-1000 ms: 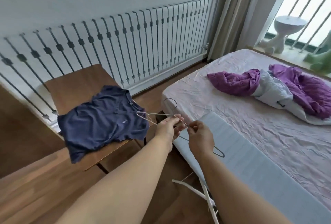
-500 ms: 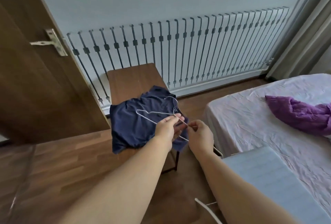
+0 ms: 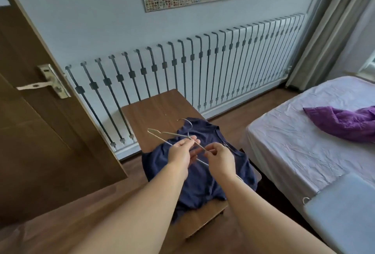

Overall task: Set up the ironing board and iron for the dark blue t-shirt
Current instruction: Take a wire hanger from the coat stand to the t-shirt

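The dark blue t-shirt (image 3: 199, 174) lies crumpled on a small wooden table (image 3: 156, 109) in front of me. A thin metal wire hanger (image 3: 162, 135) is held above the shirt by both hands. My left hand (image 3: 181, 152) pinches it near the neck below the hook. My right hand (image 3: 220, 157) pinches the lower wire. The pale blue end of the ironing board (image 3: 343, 211) shows at the lower right, beside the bed. No iron is in view.
A brown door (image 3: 34, 132) with a metal handle (image 3: 43, 83) stands open at the left. A long white radiator (image 3: 203, 73) with dark bars runs along the wall. The bed (image 3: 300, 142) at the right carries a purple cloth (image 3: 345, 123). Wooden floor lies around the table.
My view has swung left: the door came into sight, and the bed and ironing board slid to the right edge. Both hands keep their hold on the hanger, now over the shirt.
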